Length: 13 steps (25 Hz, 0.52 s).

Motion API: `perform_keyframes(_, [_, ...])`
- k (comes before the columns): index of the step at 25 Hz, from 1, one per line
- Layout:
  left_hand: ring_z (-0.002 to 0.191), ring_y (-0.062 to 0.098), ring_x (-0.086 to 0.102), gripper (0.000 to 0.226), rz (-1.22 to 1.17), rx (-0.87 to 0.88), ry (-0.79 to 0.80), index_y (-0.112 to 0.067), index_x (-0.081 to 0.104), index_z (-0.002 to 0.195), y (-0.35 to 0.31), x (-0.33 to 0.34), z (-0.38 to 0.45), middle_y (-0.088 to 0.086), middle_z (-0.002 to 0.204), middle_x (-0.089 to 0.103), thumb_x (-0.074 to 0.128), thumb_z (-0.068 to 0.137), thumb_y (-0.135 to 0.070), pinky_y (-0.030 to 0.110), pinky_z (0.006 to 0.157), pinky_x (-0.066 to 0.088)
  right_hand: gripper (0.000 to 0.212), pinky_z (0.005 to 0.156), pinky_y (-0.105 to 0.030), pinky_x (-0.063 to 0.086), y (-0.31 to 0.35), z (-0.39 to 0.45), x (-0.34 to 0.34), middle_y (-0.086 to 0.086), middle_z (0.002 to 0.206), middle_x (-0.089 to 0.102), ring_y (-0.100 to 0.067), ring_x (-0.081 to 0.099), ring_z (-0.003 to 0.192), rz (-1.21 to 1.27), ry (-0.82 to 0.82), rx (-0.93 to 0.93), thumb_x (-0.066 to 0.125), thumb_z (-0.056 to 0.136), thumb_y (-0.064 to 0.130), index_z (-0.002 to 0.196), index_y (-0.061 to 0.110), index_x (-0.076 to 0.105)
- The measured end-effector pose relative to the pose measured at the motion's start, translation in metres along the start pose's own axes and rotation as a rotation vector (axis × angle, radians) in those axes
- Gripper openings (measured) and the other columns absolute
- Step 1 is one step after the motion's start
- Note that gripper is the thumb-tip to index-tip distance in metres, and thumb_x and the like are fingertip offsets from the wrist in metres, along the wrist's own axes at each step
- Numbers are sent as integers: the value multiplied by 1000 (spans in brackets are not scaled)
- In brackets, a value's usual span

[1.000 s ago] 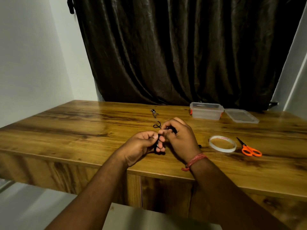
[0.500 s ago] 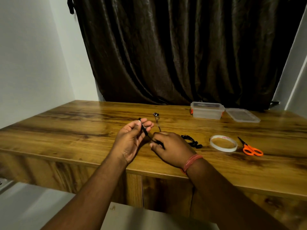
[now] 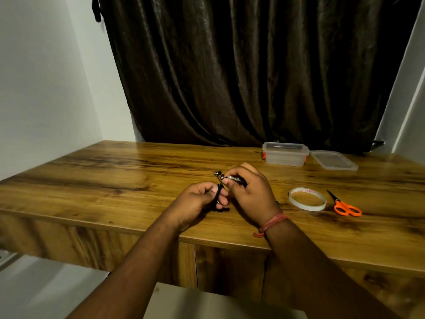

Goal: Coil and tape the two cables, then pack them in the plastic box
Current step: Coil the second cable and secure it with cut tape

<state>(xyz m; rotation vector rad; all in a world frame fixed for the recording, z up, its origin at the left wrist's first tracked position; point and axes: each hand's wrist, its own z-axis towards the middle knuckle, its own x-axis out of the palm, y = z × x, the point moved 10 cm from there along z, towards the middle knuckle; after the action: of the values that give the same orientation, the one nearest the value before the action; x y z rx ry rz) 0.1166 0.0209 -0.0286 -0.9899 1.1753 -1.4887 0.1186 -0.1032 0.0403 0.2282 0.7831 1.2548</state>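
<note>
I see wooden table [image 3: 115,180] against dark curtain [image 3: 241,77], white walls | left hand [image 3: 195,201] and right hand [image 3: 250,192] both pinching black cable [image 3: 219,188] | plastic box [image 3: 285,155] at rear

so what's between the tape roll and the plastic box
Only bare wooden table lies between the tape roll and the plastic box, seen from the head view.

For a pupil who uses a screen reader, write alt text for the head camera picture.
Two hands wind a thin black cable above a wooden table: the left hand grips the bundle, the right hand pinches its loose end. To the right lie a tape roll and orange scissors; behind them stand an open plastic box and its lid.
</note>
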Motion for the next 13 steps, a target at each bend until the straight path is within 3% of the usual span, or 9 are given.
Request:
perform_keyframes(5, [70, 18, 65, 24, -101, 38, 82, 0, 64, 95, -10, 3, -6, 10, 73, 64, 45, 98, -15, 33, 73, 54, 10, 77, -23, 48, -13, 2, 6, 9, 95, 60, -5, 58, 89, -58, 13, 38, 63, 92, 23, 97, 20, 71])
perform_keyframes(8, [71, 20, 67, 16, -347, 50, 109, -4, 71, 88, -16, -1, -10, 9, 72, 63, 62, 87, -18, 27, 66, 55, 19, 83, -31, 48, -18, -2, 34, 4, 104, 63, -13, 58, 97, -156, 215, 46, 53, 98, 24, 110, 22, 68])
perform_keyframes(10, [76, 21, 69, 23, -483, 103, 103, -4, 72, 91, -23, -9, -11, 9, 75, 65, 78, 77, -21, 24, 67, 56, 18, 79, -36, 51, -13, -9, 55, -1, 101, 64, -20, 59, 92, -277, 366, 2, 48, 100, 24, 108, 23, 64])
perform_keyframes(13, [84, 23, 72, 23, -617, 174, -36, -1, 70, 98, -27, -28, -8, 11, 82, 69, 70, 83, -18, 25, 71, 58, 19, 71, -38, 51, -1, -16, 68, -3, 99, 65, -24, 60, 86, -406, 478, -62, 44, 101, 34, 105, 21, 57])
